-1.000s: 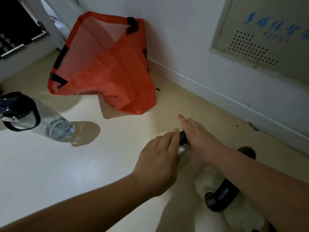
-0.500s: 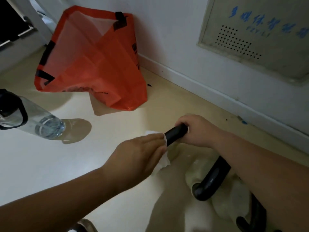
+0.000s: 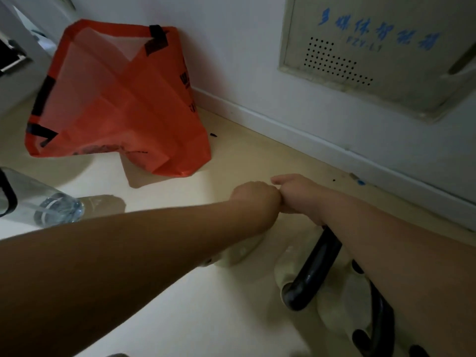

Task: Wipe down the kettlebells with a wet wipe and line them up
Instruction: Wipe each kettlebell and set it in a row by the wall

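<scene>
A pale cream kettlebell [image 3: 289, 264] with a black handle [image 3: 315, 269] stands on the floor under my forearms. My right hand [image 3: 301, 195] grips the top of that handle. My left hand [image 3: 256, 199] is curled beside it, knuckles against the right hand; the wet wipe and the handle top are hidden under the two hands. A second cream kettlebell [image 3: 342, 313] with a black handle [image 3: 381, 328] sits at the lower right, partly behind my right arm.
An orange bag [image 3: 116, 104] leans against the white wall at the back left. A clear water bottle [image 3: 49, 204] with a black loop lies at the left edge. The skirting board [image 3: 334, 150] runs diagonally behind the hands. Pale floor [image 3: 180, 318] fills the foreground.
My left hand has slid right along the handle until it meets the right hand, covering the wipe and handle top. The view has shifted slightly left.
</scene>
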Motion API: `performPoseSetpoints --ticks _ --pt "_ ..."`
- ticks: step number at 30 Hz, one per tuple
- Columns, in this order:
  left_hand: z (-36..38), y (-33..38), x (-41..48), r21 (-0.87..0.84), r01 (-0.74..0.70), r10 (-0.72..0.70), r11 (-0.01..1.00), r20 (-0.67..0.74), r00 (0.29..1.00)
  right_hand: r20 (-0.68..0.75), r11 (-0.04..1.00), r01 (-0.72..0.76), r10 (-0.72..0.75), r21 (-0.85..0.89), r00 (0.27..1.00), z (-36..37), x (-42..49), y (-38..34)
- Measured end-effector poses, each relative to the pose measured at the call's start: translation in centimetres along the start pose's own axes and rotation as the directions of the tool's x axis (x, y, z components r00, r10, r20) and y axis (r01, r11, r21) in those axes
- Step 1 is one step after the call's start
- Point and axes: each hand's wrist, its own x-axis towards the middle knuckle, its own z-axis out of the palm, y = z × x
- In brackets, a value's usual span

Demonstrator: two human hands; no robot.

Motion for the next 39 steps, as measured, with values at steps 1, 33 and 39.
performPoseSetpoints --ticks 1,33,39 --pt "-0.8 0.5 0.9 0.036 -0.007 0.004 0.999 0.081 0.997 -0.071 0.999 -0.016 0.019 0.032 0.997 -0.3 0.0 -0.1" --pt "0.7 -0.3 -1.5 -0.138 -0.030 0.023 0.990 -0.051 0.998 -0.060 0.992 -0.035 0.028 -0.122 0.998 -0.8 0.3 0.4" --pt "6.8 -6.2 -11.9 -0.488 -0.048 -0.049 0.872 -0.183 0.982 0.091 0.984 -0.038 0.054 -0.172 0.994 0.4 -0.2 0.0"
